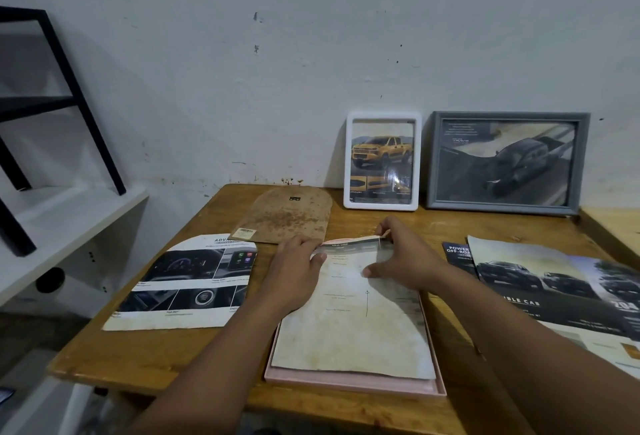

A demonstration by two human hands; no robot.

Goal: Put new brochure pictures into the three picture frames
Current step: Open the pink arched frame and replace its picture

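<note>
Pink frame (353, 387) lies flat, face down, at the near middle of the wooden table (166, 358). A stained cream sheet (353, 330) lies in it, faint print and an arrow showing, and covers nearly the whole frame opening.

Left hand (294, 272) rests on the sheet's far-left corner, fingers curled over the edge, thumb on the paper. Right hand (401, 254): grip is a pinch, thumb and forefinger closed on the sheet's far edge, which is lifted slightly off the frame (a printed strip shows on the raised edge). Other right fingers spread over the sheet.

Brown backing board (287, 216) with a rounded far end lies flat just beyond the left hand, barcode sticker on its near-left corner. Left of the pink frame, a cut brochure picture (183, 282) of car dashboard details lies face up, its top edge tucked under the board's corner.

White frame (382, 161) stands against the wall (277, 54) holding a yellow pickup picture. Grey frame (507, 163) stands just beside it on the right, holding a dark pickup picture.

More brochures (540, 282) with dark trucks lie spread at the right side of the table, near the right forearm. White shelf (69, 220) with black metal legs (79, 99) on it sits to the left.
</note>
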